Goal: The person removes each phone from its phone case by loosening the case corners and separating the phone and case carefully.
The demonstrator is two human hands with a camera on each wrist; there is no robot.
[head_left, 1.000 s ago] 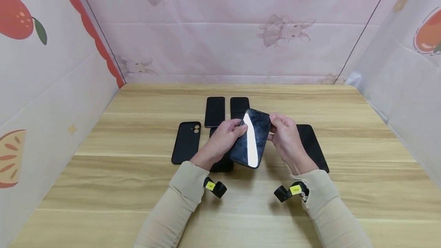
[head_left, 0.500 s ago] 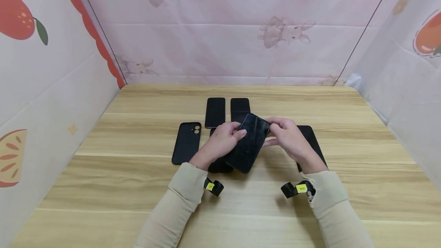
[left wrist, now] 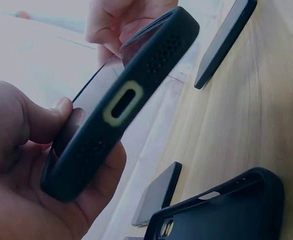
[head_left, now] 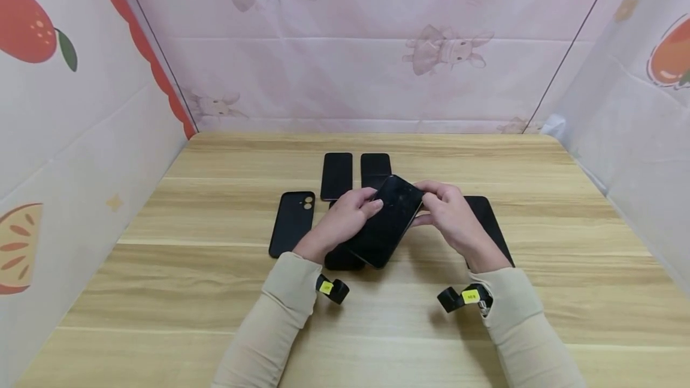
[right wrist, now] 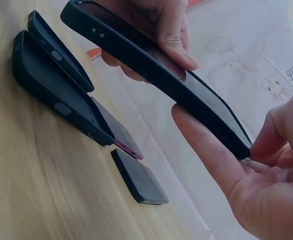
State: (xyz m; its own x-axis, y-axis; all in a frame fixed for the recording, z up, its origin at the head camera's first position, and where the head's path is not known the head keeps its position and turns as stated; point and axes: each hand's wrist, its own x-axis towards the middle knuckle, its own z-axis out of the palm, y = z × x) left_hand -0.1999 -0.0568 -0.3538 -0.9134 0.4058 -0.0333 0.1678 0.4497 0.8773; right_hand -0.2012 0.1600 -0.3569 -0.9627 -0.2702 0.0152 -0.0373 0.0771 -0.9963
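The left hand [head_left: 345, 217] curls its fingers round a flat, black phone [head_left: 389, 217] in a dark, rubbery-looking case [left wrist: 89, 147], above the pale wooden worktop [head_left: 178, 298]. The right hand [head_left: 453, 214] pinches 1 corner in its fingers.

Head view: from above, forward-down over table [head_left: 162, 304]. Wrist views: close, tilted, sharing phone [head_left: 387, 225].

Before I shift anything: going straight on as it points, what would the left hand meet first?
The left hand would first meet the cased phone it holds; beyond that, probably the right hand at the phone's corner, though depth is unclear.
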